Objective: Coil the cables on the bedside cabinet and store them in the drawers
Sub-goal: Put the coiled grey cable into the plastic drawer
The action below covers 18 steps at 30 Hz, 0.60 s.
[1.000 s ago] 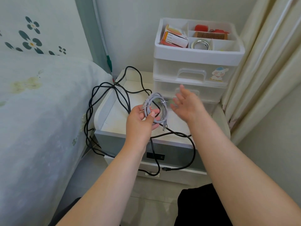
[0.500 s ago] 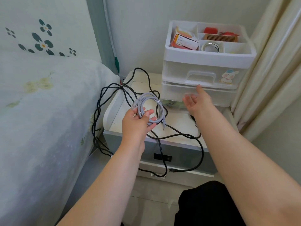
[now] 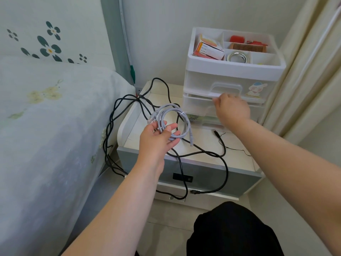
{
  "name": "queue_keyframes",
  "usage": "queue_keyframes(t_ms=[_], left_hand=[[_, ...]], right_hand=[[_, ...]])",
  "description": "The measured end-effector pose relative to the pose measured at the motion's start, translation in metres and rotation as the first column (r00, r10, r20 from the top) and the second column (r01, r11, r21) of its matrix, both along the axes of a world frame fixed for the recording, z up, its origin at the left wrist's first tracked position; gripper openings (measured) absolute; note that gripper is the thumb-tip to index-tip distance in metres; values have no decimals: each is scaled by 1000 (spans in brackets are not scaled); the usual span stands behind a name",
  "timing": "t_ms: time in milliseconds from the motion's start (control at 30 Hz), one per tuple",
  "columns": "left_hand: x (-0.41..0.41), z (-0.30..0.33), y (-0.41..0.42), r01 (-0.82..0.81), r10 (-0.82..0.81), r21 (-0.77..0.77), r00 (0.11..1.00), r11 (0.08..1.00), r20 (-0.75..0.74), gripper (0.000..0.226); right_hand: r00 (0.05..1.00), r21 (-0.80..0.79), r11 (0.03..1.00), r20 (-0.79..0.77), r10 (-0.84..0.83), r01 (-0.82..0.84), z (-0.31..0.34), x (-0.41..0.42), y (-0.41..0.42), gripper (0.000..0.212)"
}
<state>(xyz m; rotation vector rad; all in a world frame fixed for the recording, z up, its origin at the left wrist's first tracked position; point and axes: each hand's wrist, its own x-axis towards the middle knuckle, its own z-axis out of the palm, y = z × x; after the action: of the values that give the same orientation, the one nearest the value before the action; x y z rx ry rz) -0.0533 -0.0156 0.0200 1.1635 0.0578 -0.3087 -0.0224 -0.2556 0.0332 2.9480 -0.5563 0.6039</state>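
Item: grey cable coil [image 3: 172, 122], held loosely in your left hand [image 3: 156, 137]; right hand [image 3: 231, 109] grips drawer handle [image 3: 216, 95]. Risk: coil may spring loose, slip.

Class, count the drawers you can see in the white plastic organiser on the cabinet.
2 plainly: upper drawer, and lower drawer, whose handle the right hand grips. A third beneath may be hidden.
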Motion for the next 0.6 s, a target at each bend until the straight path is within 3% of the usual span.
queue_keyframes(t_ms=[133, 333, 433, 500, 567, 600], left_hand=[[-3, 1, -5, 36, -35, -35, 999, 999, 23, 10], [-3, -1, -10, 74, -73, -34, 997, 997, 27, 12], [-4, -1, -13, 73, -71, -34, 997, 997, 41, 14], [-5, -2, -15, 69, -67, -27, 997, 997, 46, 12], [-7, -1, -19, 66, -65, -35, 997, 997, 42, 9], [-8, -1, -21, 66, -64, -53, 997, 996, 35, 8]], right_hand=[[996, 133, 989, -68, -53, 62, 15, 7, -8, 46], [987, 228, 973, -162, -2, 39, 18, 2, -15, 43], [974, 243, 969, -225, 11, 45, 27, -9, -10, 52], [997, 166, 983, 30, 74, -78, 33, -24, 6, 49], [880, -16, 925, 304, 365, -379, 37, -45, 35, 42], [786, -125, 839, 299, 541, -530, 34, -55, 50, 40]])
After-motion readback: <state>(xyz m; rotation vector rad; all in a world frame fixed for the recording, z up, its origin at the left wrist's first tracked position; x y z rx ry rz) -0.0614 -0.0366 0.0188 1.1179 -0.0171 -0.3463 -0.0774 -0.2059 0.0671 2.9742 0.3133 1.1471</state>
